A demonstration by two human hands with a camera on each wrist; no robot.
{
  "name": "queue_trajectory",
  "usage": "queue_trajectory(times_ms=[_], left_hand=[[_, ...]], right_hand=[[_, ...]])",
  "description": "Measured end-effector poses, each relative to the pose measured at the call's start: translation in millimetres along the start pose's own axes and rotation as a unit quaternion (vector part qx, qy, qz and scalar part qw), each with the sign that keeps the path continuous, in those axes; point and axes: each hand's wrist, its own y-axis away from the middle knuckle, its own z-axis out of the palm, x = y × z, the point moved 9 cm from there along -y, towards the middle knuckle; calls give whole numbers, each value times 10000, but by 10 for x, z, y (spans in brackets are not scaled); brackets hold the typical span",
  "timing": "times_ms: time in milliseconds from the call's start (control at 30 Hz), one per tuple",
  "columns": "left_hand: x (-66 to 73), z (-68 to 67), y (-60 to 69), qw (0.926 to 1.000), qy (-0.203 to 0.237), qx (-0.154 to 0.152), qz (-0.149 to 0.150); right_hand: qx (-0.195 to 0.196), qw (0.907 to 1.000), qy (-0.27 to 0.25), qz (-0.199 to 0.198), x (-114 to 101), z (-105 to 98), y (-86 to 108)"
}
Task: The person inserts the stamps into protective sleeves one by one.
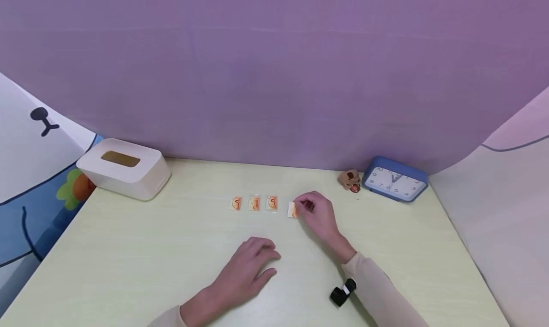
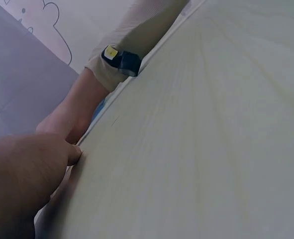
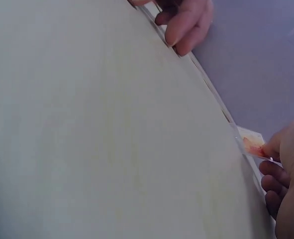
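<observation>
In the head view my right hand (image 1: 317, 215) pinches a small orange-and-white packet (image 1: 292, 210) by its right side. The right wrist view shows this packet (image 3: 251, 142) with a clear edge, held between thumb and fingers and tilted. To its left, three similar packets lie in a row: the left packet (image 1: 236, 203), the middle packet (image 1: 255, 203) and the right packet (image 1: 272, 203). My left hand (image 1: 244, 272) is nearer me, low over or on the table, its fingers relaxed and holding nothing.
A white tissue box (image 1: 146, 179) stands at the back left of the pale table (image 1: 128, 250). At the back right are a small brown figurine (image 1: 349, 179) and a blue clock (image 1: 395, 179). A purple cloth (image 1: 274, 88) hangs behind. A black wrist camera (image 1: 342, 292) sits on the right sleeve.
</observation>
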Motion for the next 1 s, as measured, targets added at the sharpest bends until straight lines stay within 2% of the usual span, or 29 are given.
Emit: queue_trajectory(times_ms=[333, 567, 800, 1000], left_hand=[[-8, 5, 2, 10000, -29, -34, -67], [-3, 3, 4, 10000, -33, -28, -20], [7, -2, 1, 10000, 18, -73, 5], [14, -10, -3, 10000, 7, -46, 32]], right_hand=[[183, 9981, 592, 28, 89, 71, -181], [147, 9948, 1011, -58, 79, 117, -190], [95, 9932, 1151, 139, 97, 152, -188], [144, 9915, 1287, 117, 86, 148, -181]])
